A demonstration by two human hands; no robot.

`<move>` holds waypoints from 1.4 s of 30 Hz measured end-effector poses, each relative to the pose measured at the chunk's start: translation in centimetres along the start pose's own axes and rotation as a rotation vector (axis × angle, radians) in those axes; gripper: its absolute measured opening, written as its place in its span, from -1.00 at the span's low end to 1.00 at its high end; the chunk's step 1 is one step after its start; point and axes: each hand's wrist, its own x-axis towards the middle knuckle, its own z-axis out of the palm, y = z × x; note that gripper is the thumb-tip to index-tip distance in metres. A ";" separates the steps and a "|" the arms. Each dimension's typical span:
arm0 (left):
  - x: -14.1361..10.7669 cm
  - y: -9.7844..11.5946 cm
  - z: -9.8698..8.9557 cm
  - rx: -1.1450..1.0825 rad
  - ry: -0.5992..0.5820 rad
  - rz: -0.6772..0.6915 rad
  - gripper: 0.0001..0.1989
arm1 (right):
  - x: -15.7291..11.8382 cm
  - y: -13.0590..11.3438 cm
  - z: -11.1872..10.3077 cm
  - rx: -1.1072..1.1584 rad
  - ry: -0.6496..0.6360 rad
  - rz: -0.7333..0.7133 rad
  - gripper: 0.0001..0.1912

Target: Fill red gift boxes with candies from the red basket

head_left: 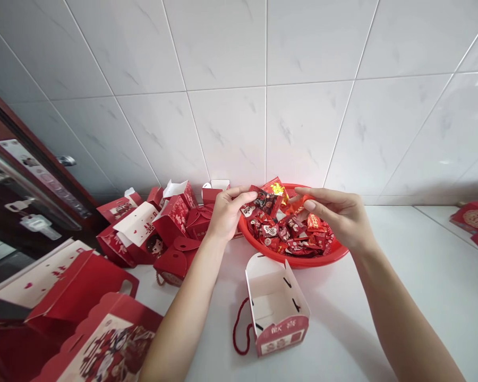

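Observation:
My left hand [233, 209] pinches a dark red candy packet [266, 201] over the left side of a red plastic basket [302, 261]. On the basket's right side, my right hand [338, 215] is closed with an orange-red candy wrapper [298, 204] between thumb and fingers. Small wrapped candies [290, 236] fill the basket, with a larger red and gold packet [276, 190] at its back. In front of the basket stands a red and white gift box [279, 307], its top open and its inside bare. A dark red cord handle [239, 331] hangs from the box's left side.
Several red gift boxes [171, 217] crowd the left back, some with raised flaps. Larger red boxes [99, 339] fill the near left corner. A dark door frame with keys [40, 225] is at left. More red packaging [476, 223] lies far right. A tiled wall [231, 132] stands behind.

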 end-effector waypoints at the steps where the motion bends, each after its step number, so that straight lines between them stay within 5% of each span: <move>1: 0.0 0.1 0.0 -0.002 -0.001 0.000 -0.86 | 0.0 -0.1 0.0 0.006 0.007 -0.001 -0.78; 19: -0.7 0.5 0.5 -0.010 -0.025 0.022 -0.88 | 0.3 0.2 -0.2 -0.008 0.163 0.029 -0.75; 28: -0.8 0.5 0.9 -0.041 -0.028 -0.033 -0.85 | 1.0 1.1 0.2 0.264 0.371 0.336 -0.61; 36: -0.6 0.2 0.9 -0.082 -0.012 -0.050 -0.84 | 0.8 1.3 0.3 0.222 0.182 0.467 -0.55; 42: -0.5 0.2 0.4 0.066 0.019 -0.008 -0.89 | 0.2 0.8 0.4 0.131 0.083 0.383 -0.55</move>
